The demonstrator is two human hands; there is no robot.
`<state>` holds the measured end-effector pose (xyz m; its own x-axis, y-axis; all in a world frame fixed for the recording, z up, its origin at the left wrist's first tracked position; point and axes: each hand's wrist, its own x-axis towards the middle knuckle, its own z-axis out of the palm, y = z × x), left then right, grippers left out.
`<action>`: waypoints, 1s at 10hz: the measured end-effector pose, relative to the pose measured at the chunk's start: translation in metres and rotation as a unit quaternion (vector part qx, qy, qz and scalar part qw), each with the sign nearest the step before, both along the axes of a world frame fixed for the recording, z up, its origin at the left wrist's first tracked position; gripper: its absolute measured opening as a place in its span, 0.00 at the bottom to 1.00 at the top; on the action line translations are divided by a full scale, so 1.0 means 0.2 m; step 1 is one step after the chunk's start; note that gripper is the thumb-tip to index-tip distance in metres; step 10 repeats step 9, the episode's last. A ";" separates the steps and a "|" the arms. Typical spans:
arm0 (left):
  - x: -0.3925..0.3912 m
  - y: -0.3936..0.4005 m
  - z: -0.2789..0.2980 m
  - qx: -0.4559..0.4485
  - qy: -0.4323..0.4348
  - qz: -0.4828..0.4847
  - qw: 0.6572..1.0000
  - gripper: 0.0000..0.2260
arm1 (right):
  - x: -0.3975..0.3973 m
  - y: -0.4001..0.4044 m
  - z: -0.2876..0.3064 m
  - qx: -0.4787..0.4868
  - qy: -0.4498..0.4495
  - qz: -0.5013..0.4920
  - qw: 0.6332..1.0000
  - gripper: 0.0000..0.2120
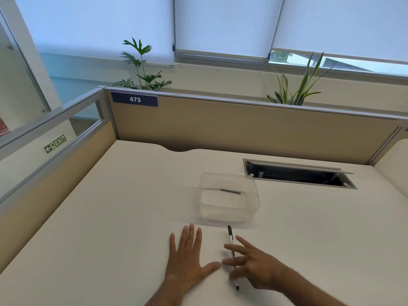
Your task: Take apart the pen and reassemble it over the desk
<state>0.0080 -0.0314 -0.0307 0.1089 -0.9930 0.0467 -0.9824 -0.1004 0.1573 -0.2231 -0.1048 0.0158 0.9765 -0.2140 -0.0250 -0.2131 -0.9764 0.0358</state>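
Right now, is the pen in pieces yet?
Not yet. The pen lies whole on the desk. The right hand is over it with fingers spread, and the left hand lies flat beside it. Taking it apart and rebuilding it both remain.

Low in the frame, the left hand (187, 259) lies flat on the desk (110, 217); the right hand (254, 263) – fingers spread – hovers over the pen (230, 239). Above them, a clear container (229, 215) holds a thin dark rod (230, 191).
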 end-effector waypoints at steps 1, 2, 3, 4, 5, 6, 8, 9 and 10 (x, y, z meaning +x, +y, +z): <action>0.00 0.00 0.00 0.005 -0.004 -0.001 1.000 0.46 | 0.01 -0.02 -0.02 0.060 0.010 -0.017 0.998 0.20; 0.00 0.00 0.00 0.002 -0.011 0.000 1.000 0.46 | 0.01 -0.02 -0.04 0.089 0.013 -0.034 0.995 0.20; 0.00 0.00 0.00 -0.003 -0.023 0.001 1.000 0.46 | 0.00 -0.01 -0.08 0.092 0.001 -0.049 0.995 0.16; 0.00 0.00 0.00 -0.012 -0.032 0.000 0.999 0.47 | 0.00 0.00 -0.10 0.105 -0.008 -0.060 0.993 0.16; 0.00 0.00 -0.01 -0.027 -0.025 0.008 0.999 0.47 | 0.00 0.01 -0.09 0.106 -0.012 -0.061 0.992 0.16; 0.00 0.00 -0.02 -0.039 -0.023 0.013 0.999 0.47 | 0.00 0.00 -0.07 0.093 -0.006 -0.057 0.994 0.17; 0.00 -0.01 -0.01 -0.047 -0.015 0.016 0.999 0.48 | 0.02 0.04 0.09 0.069 -0.084 -0.086 0.990 0.15; 0.01 -0.06 0.03 -0.081 0.011 -0.007 0.997 0.48 | 0.04 0.01 0.33 0.082 -0.266 -0.131 0.951 0.12; 0.01 -0.06 0.03 -0.081 0.011 -0.007 0.997 0.48 | 0.04 0.01 0.33 0.082 -0.266 -0.131 0.951 0.12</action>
